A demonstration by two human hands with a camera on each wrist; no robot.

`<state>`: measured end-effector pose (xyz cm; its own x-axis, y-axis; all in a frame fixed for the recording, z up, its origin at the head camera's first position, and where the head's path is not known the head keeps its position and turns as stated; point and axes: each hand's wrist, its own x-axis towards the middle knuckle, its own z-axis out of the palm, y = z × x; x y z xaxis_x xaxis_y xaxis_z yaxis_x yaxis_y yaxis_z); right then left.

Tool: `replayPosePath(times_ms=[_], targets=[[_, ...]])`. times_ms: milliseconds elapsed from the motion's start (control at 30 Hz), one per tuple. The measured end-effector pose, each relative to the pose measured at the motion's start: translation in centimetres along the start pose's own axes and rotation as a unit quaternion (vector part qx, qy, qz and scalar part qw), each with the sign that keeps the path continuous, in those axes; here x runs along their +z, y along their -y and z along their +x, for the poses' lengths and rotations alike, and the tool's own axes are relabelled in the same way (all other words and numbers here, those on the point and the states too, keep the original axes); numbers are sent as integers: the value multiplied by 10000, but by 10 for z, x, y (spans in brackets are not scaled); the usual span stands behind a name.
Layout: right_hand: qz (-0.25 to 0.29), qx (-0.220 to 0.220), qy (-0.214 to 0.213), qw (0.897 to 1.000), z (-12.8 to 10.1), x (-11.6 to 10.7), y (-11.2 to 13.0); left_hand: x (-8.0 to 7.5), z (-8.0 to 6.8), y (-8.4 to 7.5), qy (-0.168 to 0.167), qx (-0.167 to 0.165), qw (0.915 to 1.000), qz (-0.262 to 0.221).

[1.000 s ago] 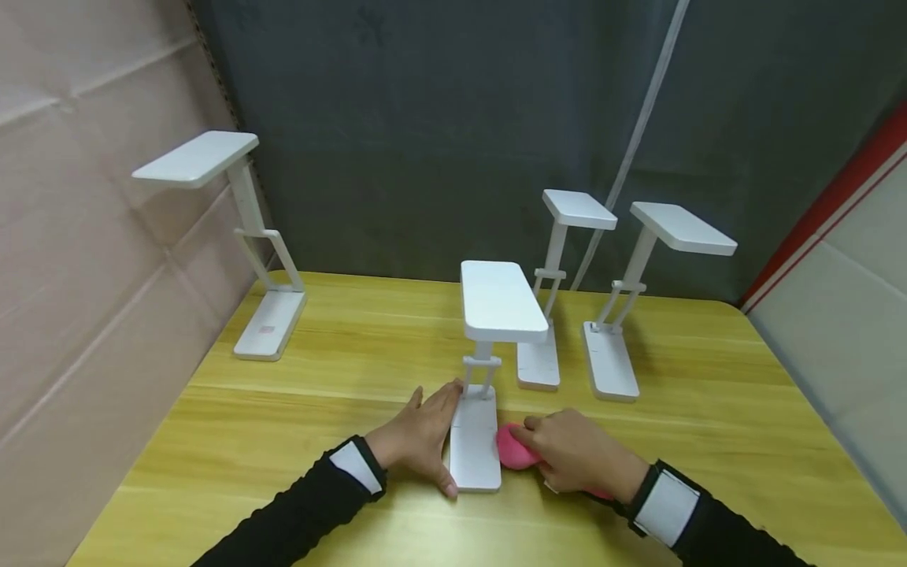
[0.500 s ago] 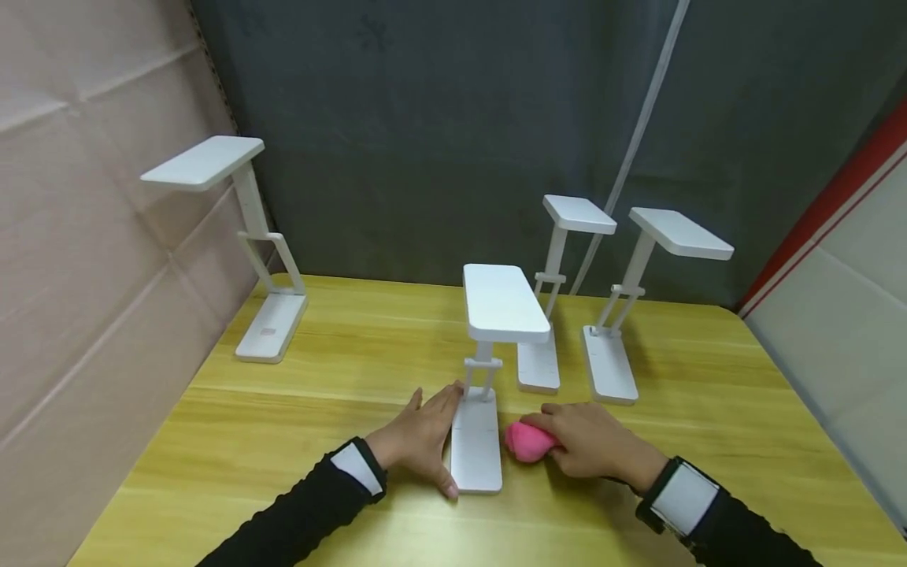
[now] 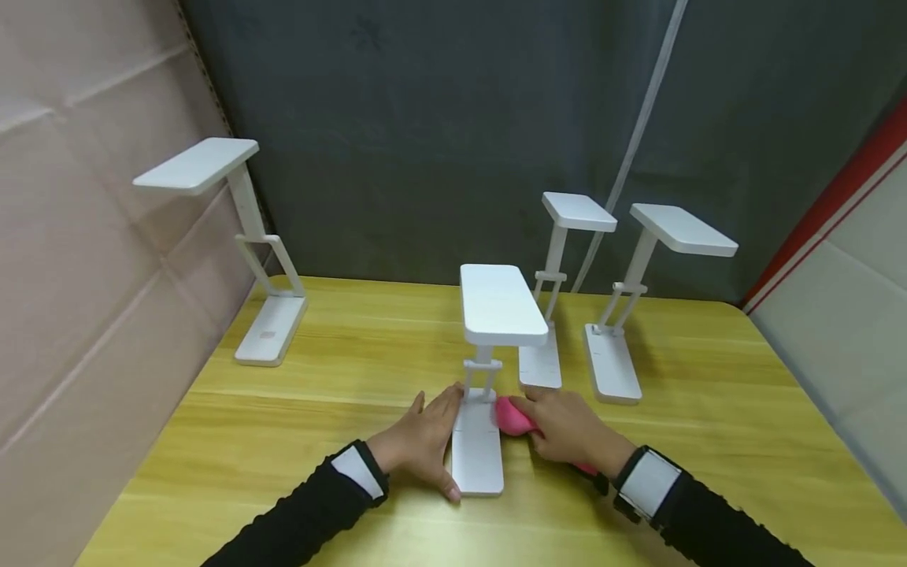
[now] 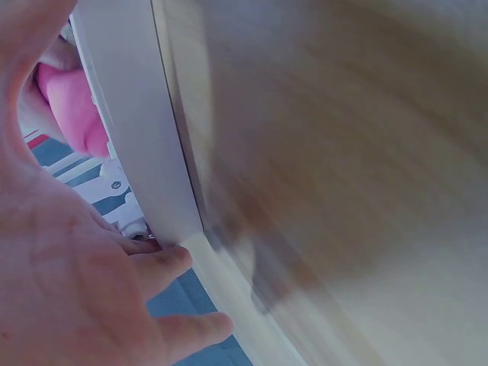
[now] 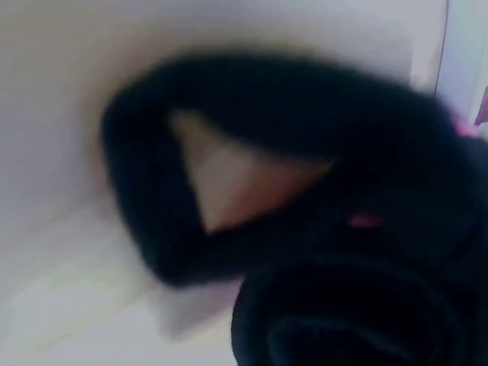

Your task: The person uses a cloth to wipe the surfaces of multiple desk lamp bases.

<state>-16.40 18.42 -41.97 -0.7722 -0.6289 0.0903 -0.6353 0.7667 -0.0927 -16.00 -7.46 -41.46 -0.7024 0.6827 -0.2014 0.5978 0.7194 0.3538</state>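
A white folding desk lamp (image 3: pixel 476 449) stands at the near middle of the yellow wooden table (image 3: pixel 340 370), its flat head (image 3: pixel 500 303) raised on a short stem. My left hand (image 3: pixel 425 437) lies flat on the table with straight fingers against the left edge of the lamp's base. My right hand (image 3: pixel 567 429) grips a pink cloth (image 3: pixel 513 417) and presses it against the right side of the base near the stem. In the left wrist view I see my palm (image 4: pixel 69 290), the base's white edge (image 4: pixel 141 152) and the pink cloth (image 4: pixel 72 107) behind it. The right wrist view is blurred and dark.
Three more white lamps stand unfolded: one at the far left (image 3: pixel 271 335) by the pink wall, two at the back right (image 3: pixel 540 364) (image 3: pixel 612 362). A dark curtain hangs behind the table. A white cord (image 3: pixel 638 134) runs down it.
My right hand has slid the pink cloth away from me and left, along the base's right side up to the stem. My left hand and the lamp have stayed put.
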Motion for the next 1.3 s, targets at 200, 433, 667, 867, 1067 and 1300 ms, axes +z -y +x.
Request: replayPosePath(times_ms=[200, 433, 667, 867, 1067, 1300], targets=[[35, -659, 355, 9972, -22, -5, 10, 0, 0, 1, -4, 20, 10000, 93], [262, -1831, 203, 9825, -44, -7, 26, -3, -3, 5, 29, 44, 10000, 68], [1411, -1104, 359, 9832, -40, -16, 15, -3, -3, 4, 6, 96, 10000, -7], [519, 654, -132, 9964, -13, -5, 6, -1, -4, 1, 8, 73, 10000, 42], [29, 665, -243, 9975, 3, 5, 8, 2, -2, -1, 10, 79, 10000, -47], [174, -164, 213, 9995, -11, 1, 9, 0, -1, 2, 13, 40, 10000, -84]])
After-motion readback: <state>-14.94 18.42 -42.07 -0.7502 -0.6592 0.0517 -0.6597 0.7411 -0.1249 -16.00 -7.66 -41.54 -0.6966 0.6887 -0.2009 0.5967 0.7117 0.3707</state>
